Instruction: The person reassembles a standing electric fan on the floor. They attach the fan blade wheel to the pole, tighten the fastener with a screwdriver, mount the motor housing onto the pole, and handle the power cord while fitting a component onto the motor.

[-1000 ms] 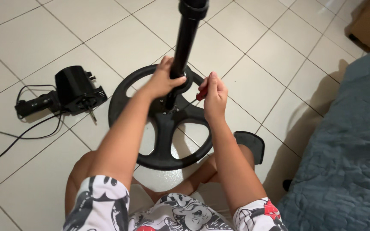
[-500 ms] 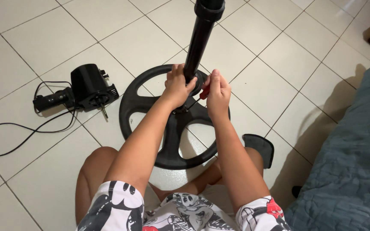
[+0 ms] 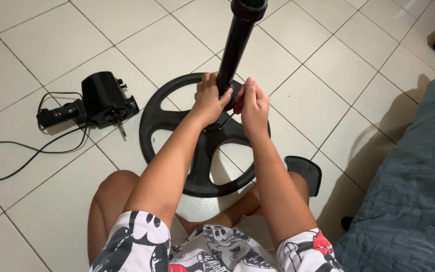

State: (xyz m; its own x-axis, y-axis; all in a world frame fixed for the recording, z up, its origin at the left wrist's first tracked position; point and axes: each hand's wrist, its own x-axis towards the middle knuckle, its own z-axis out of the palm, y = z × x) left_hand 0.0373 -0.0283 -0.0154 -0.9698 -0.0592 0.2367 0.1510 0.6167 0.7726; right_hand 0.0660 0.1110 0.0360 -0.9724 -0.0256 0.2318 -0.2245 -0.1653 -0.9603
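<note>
Pale square tiles with dark grout lines cover the floor [image 3: 76, 30], and a grey-blue quilted bed [image 3: 414, 186] fills the right edge.

Seen from the head camera, a person sits on the floor with bare knees bent, in printed shorts. Just ahead of the knees, a black round fan base [image 3: 197, 133] lies flat on the tiles, a ring joined to its hub by broad spokes. From the hub a black pole [image 3: 235, 45] stands up; its long axis runs from the hub toward the camera, leaning slightly to the upper right in the picture, and its top end passes out of the frame.

The left hand [image 3: 208, 100] is curled around the foot of the pole, fingers wrapped and thumb pressed against it. The right hand [image 3: 254, 105] is closed, just beside the pole on its right, pinching a red-handled screwdriver [image 3: 238, 103] whose thin shaft slants down to the left toward the hub.

Left of the base, near but not touching it, a black fan motor [image 3: 104, 100] lies on its side, its metal shaft pointing toward the base, with a black cord [image 3: 21, 151] looping away across the tiles. A small black curved plastic piece [image 3: 305, 172] lies beside the right knee.
</note>
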